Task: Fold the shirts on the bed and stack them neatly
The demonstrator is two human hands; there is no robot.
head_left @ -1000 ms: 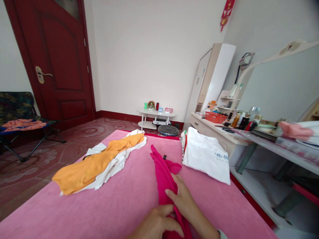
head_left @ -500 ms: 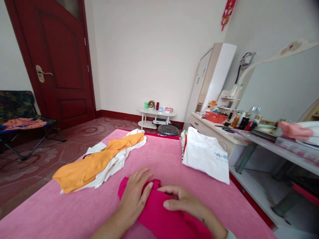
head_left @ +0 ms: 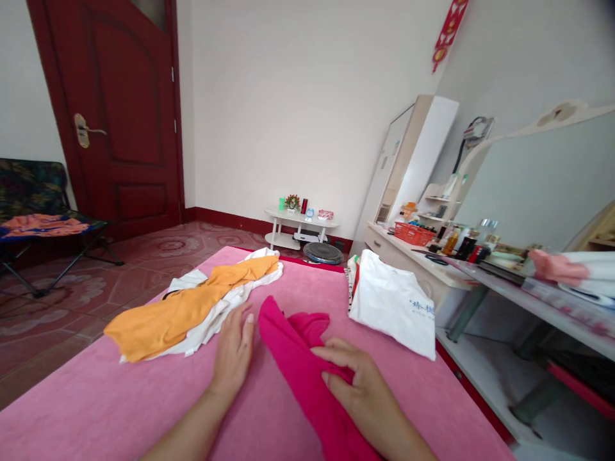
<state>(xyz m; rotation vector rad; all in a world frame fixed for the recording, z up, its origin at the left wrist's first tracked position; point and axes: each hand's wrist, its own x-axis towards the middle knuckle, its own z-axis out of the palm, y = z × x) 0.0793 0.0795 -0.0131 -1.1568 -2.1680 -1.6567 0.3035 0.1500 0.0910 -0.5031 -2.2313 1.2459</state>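
Note:
A bright magenta garment (head_left: 300, 358) lies bunched and partly folded on the pink bedspread (head_left: 269, 410), its lower end running off the bottom of the view. My right hand (head_left: 358, 378) pinches its right edge between thumb and fingers. Just left of the cloth, apart from it, my left hand (head_left: 235, 352) rests with fingers stretched forward and holds nothing. What kind of garment it is, I cannot make out.
Orange clothing (head_left: 168, 320) lies loosely over white clothing (head_left: 202, 336) at the left. A folded white T-shirt (head_left: 389, 304) tops a small stack at the right. Beyond the bed's right edge stands a cluttered dressing table (head_left: 451, 272). A folding chair (head_left: 43, 221) stands far left.
My left hand has come off the magenta garment and moved left onto the bedspread. The right hand still grips the cloth, whose far end now reaches farther forward. The view has shifted slightly.

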